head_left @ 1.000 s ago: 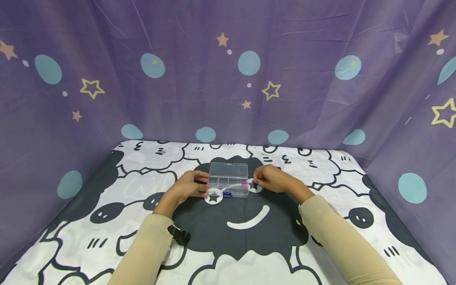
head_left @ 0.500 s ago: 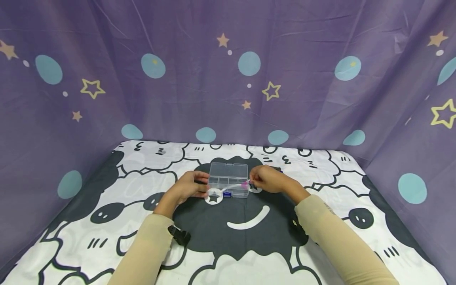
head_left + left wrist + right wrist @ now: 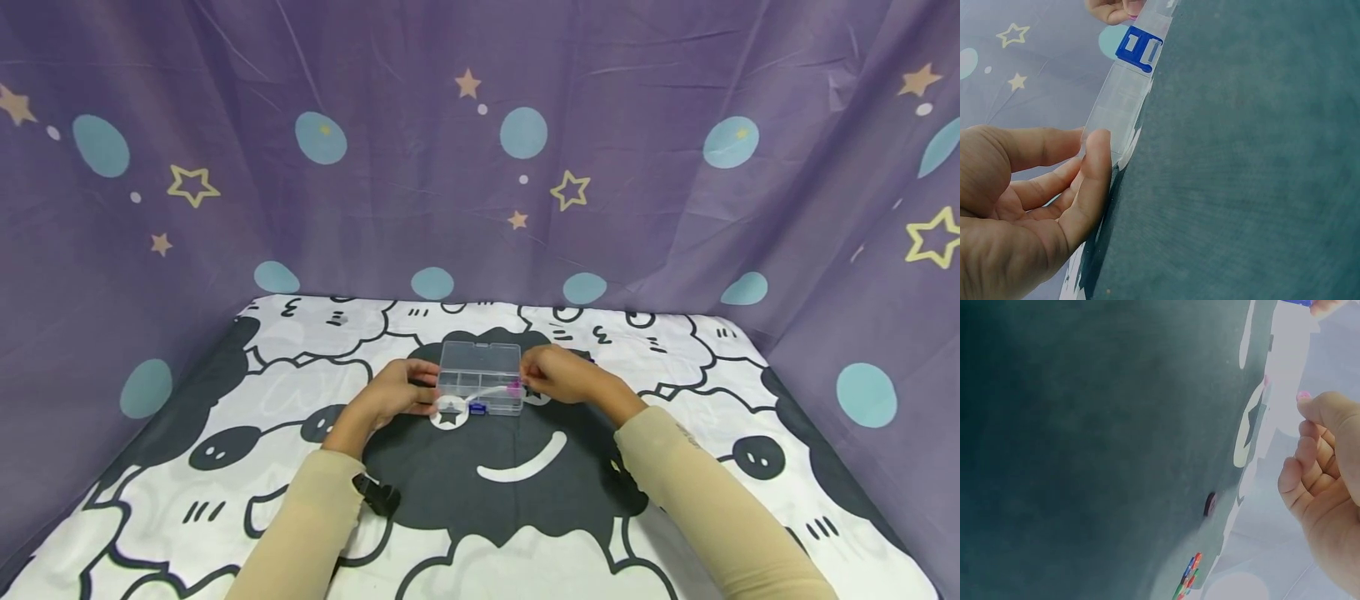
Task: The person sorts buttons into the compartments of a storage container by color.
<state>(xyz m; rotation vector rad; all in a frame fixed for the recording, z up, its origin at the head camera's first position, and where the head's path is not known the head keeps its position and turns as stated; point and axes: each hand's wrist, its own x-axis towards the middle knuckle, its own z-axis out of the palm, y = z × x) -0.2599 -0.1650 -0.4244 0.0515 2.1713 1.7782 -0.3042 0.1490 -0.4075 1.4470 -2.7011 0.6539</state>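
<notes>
Right hand just beside clear box, pink piece at thumb tip

A purple fabric curtain printed with stars and pale-blue ovals hangs beyond the fingers; below them spreads a black-and-white cartoon-sheep cloth, bearing small red, blue and green pieces.

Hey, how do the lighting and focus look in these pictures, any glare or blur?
Head view: evenly lit, no strong glare, though the clear compartment box shows small; left wrist view: dark cloth hazy and teal-tinted, blue latch clearer; right wrist view: nearly washed out beside the right hand, darker toward the left edge, with the pink piece it holds too soft to identify.
</notes>
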